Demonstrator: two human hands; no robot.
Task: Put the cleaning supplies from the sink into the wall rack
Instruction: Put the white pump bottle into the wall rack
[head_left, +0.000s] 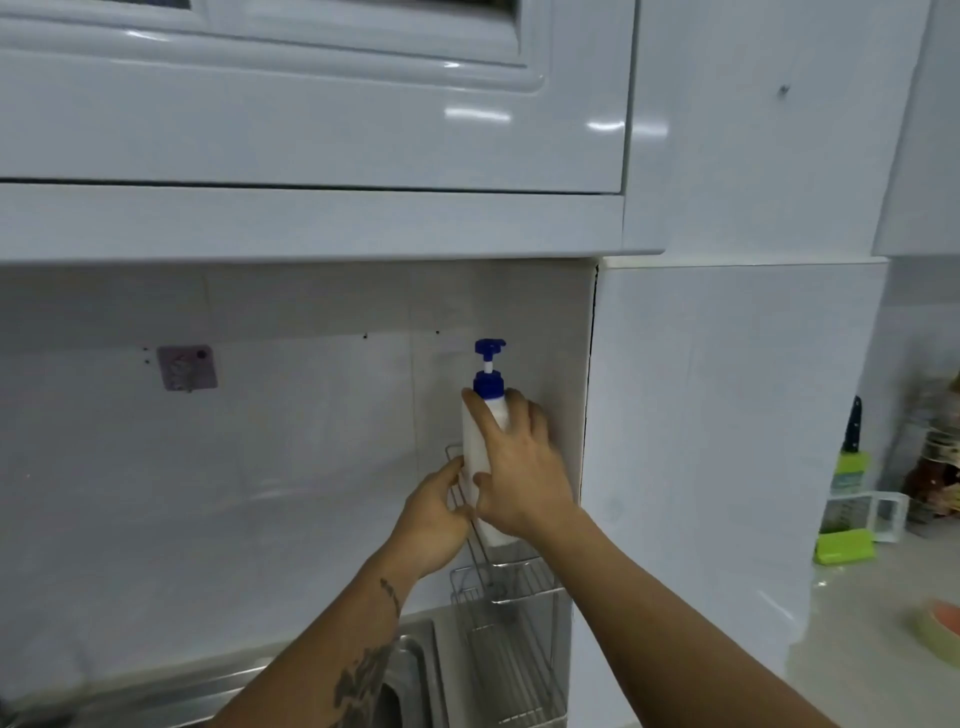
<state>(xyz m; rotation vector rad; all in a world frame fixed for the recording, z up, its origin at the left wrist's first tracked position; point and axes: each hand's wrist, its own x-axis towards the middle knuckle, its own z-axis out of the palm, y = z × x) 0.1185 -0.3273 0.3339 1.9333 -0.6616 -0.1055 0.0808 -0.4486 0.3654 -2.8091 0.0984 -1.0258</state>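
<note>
- White upper cabinet (311, 130) overhangs the tiled wall (285, 441); a purple adhesive hook (187, 368) is stuck on the wall, well left of the hands.
- Steel sink (410, 670) at the bottom edge, partly hidden behind the tattooed left forearm.
- On the counter (857, 613) at right: green grater (845, 506), a black-handled knife (854, 423) upright behind it, tape roll (940, 626) near the counter's right edge.
- Wire wall rack (511, 613) hangs in the wall's corner — its upper tier is mostly covered by both hands.
- Right hand (519, 467) is wrapped tight round the white pump bottle (480, 441), fingers across its front, blue pump (489, 364) upright above the grip.
- Bottle base sits at the rack's top tier — seated or not, cannot tell.
- Left hand (434, 512) grips the rack's left wire edge, touching the bottle's lower side.
</note>
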